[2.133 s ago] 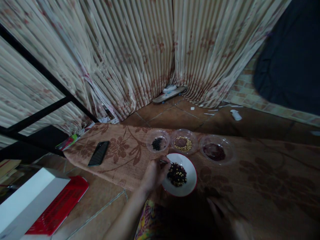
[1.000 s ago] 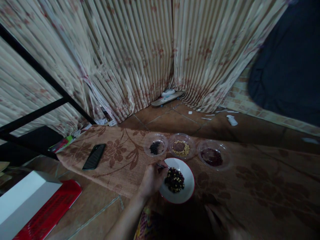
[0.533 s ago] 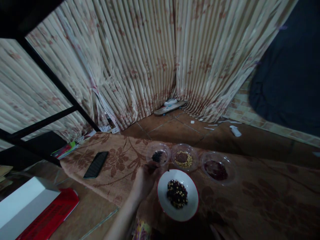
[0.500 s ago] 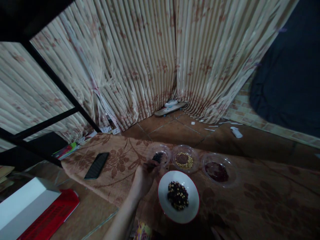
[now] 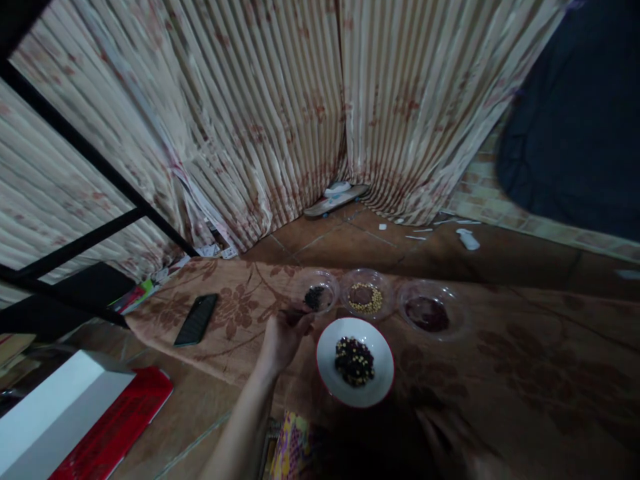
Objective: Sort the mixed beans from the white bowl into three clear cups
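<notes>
Bare left hand (image 5: 285,337), slim and smooth-outlined, centre of frame; wrist narrow, bare left forearm (image 5: 243,413) widening toward bottom edge. Bare right hand (image 5: 453,427), lower right of frame, deep in shadow, outline soft, finger detail too dim to tell. Multicoloured patterned cloth garment (image 5: 291,440), bottom centre: bright yellow ground, purple and pinkish patches, small busy print; its right part sinking into near-black shadow, cut and fabric type too dark to tell.
</notes>
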`<state>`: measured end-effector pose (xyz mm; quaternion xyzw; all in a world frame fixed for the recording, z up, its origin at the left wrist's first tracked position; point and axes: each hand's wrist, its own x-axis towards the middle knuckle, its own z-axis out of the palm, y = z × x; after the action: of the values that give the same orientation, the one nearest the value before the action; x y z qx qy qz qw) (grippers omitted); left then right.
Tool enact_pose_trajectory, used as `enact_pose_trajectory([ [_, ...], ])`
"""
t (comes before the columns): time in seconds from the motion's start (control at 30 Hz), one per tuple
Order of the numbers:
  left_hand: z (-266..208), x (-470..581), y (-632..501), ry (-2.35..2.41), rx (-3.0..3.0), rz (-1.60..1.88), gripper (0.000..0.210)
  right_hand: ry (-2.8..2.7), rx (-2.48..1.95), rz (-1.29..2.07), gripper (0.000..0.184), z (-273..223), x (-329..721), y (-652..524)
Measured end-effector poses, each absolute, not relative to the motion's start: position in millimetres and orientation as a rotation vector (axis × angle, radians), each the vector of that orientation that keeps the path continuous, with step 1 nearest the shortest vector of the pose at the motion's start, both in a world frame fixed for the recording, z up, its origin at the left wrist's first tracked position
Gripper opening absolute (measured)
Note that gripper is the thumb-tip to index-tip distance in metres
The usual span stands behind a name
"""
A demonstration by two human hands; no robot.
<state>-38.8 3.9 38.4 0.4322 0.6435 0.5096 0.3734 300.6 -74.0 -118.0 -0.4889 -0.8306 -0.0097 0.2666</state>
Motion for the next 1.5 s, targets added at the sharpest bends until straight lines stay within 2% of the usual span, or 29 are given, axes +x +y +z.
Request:
enact_pose_trajectory([
  [0.23,24,-1,-19,1.507,1.160,1.113,0.014,-2.119,-1.503,0.001,0.043,-102,285,-81],
  [0.43,17,-3,-18,1.536,1.271,1.041,0.011,-2.100,-1.478,0.038,0.042,-101,282,-82],
  [1.5,15,0,-14,1.583,1.272,1.025,0.011,-2.137,-1.489,0.043,0.046,-96,284,-81],
])
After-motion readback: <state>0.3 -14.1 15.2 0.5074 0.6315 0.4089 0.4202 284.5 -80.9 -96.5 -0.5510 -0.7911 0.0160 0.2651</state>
